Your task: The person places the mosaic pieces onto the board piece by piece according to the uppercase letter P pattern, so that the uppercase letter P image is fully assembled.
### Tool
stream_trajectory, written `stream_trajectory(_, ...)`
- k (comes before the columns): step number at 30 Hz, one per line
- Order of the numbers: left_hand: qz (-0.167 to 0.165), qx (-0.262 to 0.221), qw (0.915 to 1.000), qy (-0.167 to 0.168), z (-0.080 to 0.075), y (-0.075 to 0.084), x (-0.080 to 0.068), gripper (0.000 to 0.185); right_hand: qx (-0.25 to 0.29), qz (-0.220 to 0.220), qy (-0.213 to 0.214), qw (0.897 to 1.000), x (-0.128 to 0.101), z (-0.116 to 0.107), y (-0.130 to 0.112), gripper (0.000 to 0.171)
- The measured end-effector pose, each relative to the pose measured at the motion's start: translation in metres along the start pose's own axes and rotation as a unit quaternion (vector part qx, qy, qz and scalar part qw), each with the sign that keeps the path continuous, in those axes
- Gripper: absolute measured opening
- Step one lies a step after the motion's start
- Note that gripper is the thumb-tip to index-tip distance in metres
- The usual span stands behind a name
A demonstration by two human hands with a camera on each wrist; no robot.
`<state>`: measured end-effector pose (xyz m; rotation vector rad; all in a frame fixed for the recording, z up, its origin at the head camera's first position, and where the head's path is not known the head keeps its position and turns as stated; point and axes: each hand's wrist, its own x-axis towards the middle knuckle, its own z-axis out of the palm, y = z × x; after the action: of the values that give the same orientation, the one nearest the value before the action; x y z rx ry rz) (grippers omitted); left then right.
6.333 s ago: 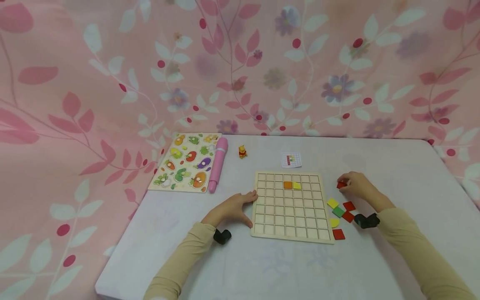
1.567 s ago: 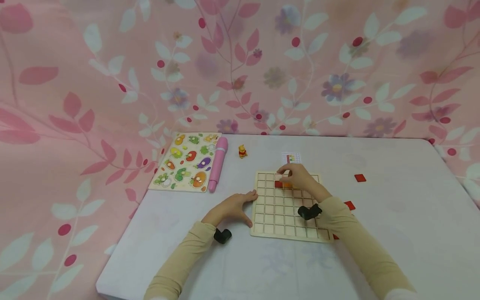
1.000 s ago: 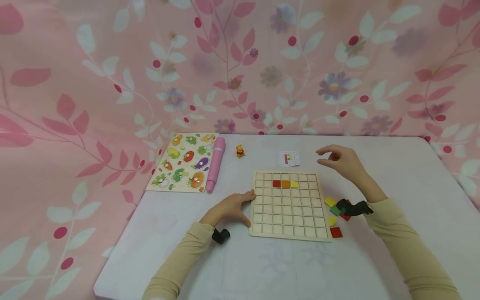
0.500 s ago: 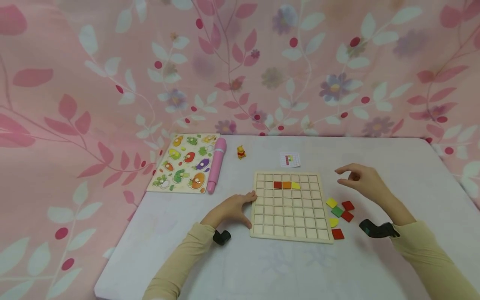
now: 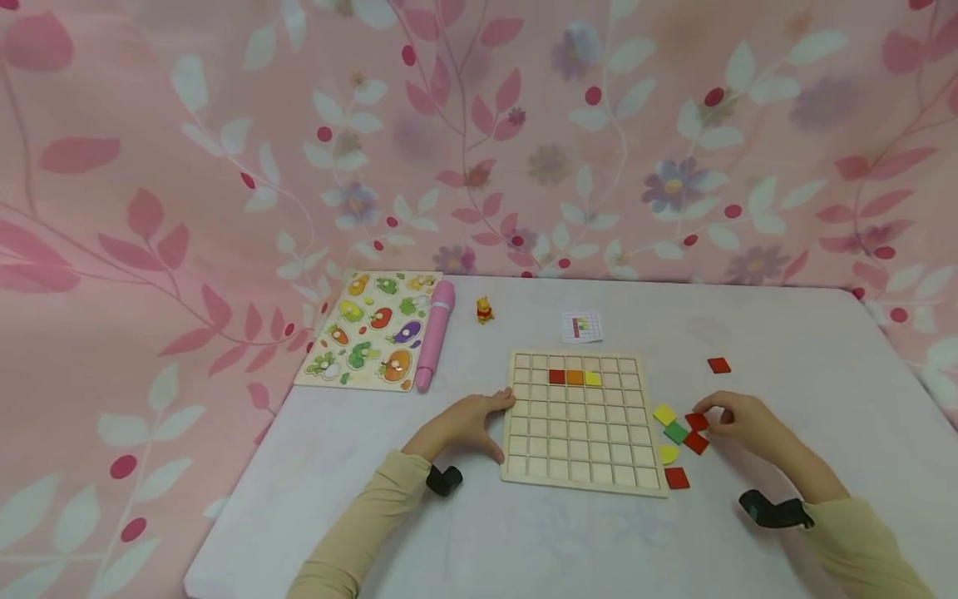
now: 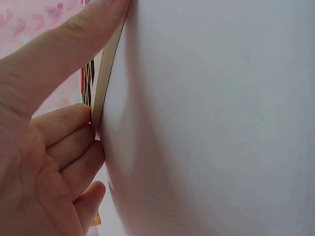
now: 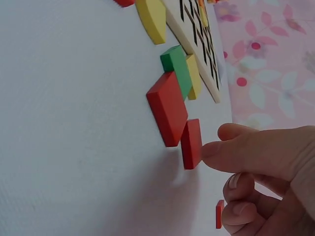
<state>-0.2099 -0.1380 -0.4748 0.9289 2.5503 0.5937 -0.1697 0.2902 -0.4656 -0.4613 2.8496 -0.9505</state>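
My right hand (image 5: 744,426) has come down to a red square wooden tile (image 7: 192,145), right of the pale wooden grid board (image 5: 580,450); I can't tell if it's pinched. My left hand (image 5: 466,424) touches the board loosely. A clumsy pinch could bump the next-door red tile (image 7: 165,109).

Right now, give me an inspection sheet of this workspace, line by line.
Surface: white tabletop.
Job's things: square pale-wood grid board, holding a red square tile, orange square tile and yellow square tile side by side; loose right of it, four red squares, a green square and two yellow pieces; white printed card beyond.
Clutter: wooden vegetable puzzle, pink marker-shaped stick, small yellow bear figure.
Grips: left grip touches the board's left edge; right grip is at a loose red square, pinch unclear.
Cables: nothing seen.
Surroundings: pink floral backdrop.
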Motion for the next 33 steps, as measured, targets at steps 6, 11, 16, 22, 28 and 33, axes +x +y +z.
stream_trajectory(6, 0.002, -0.006, 1.0000, 0.004, 0.001, -0.002, 0.000, 0.099, -0.005, 0.022, -0.011, 1.000, -0.001, 0.006, 0.003, 0.026)
stream_trajectory(11, 0.001, -0.004, 1.0000, 0.004, 0.001, -0.001, 0.001, 0.098, -0.019, 0.007, -0.014, 1.000, 0.000, 0.009, 0.002, 0.027)
stream_trajectory(16, -0.002, -0.004, 1.0000, 0.003, 0.001, -0.001, 0.001, 0.098, -0.031, 0.003, -0.016, 0.999, 0.002, 0.010, 0.005, 0.027)
stream_trajectory(22, -0.012, -0.003, 0.9999, 0.000, -0.002, 0.001, -0.001, 0.098, -0.026, -0.003, 0.008, 1.000, 0.004, 0.006, 0.004, 0.030)
stream_trajectory(28, -0.008, 0.000, 1.0000, 0.000, -0.001, 0.001, -0.001, 0.098, -0.029, -0.032, 0.039, 0.998, 0.009, 0.002, -0.007, 0.030)
stream_trajectory(33, -0.006, -0.004, 1.0000, -0.001, 0.000, 0.001, -0.001, 0.099, -0.020, -0.066, 0.058, 0.996, 0.020, 0.004, -0.023, 0.029)
